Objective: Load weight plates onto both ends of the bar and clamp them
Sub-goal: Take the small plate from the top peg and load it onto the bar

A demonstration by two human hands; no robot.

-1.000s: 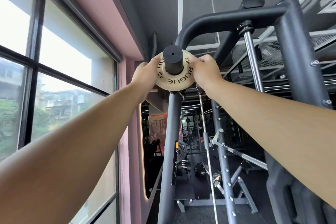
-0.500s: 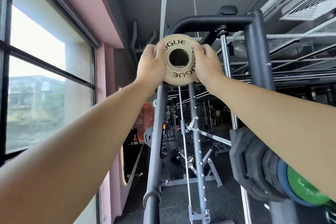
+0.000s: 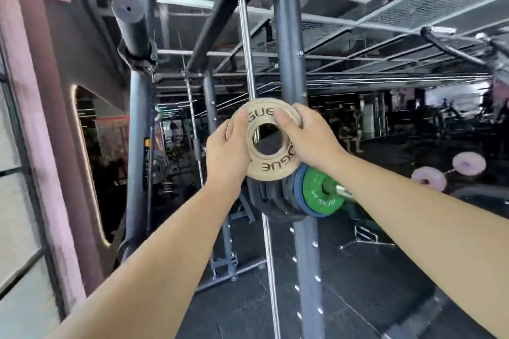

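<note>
Tan plate (image 3: 259, 170) up in mid-air at centre frame, broad face turned to us, top tipped slightly to the right, and its centre hole looks straight through, near to far! It's a small disc, pale and scuffed, with dark "GUE" lettering along the top and again upside down along the bottom. Both hands are on it: the left hand (image 3: 228, 151) pinches the left rim and the right hand (image 3: 305, 140) the upper right rim, thumbs on the near face, fingers tucked behind.

Just below, a stack of stored discs: black plates (image 3: 272, 201), a blue plate (image 3: 298, 187) and a green plate (image 3: 316, 195) on a chrome peg (image 3: 343, 190) that juts out to the right. The tan plate's lower edge overlaps them in view; touching or apart, I can't tell. Behind it rise a chrome guide rod (image 3: 246, 49) and a dark rack upright (image 3: 289, 49).

High on the left, well apart, a black bar sleeve (image 3: 129, 19) shows its round end. Open dark floor (image 3: 385, 270) to the right, blurred pink plates (image 3: 428, 181) far off; a pink wall (image 3: 41, 118) closes the left side
</note>
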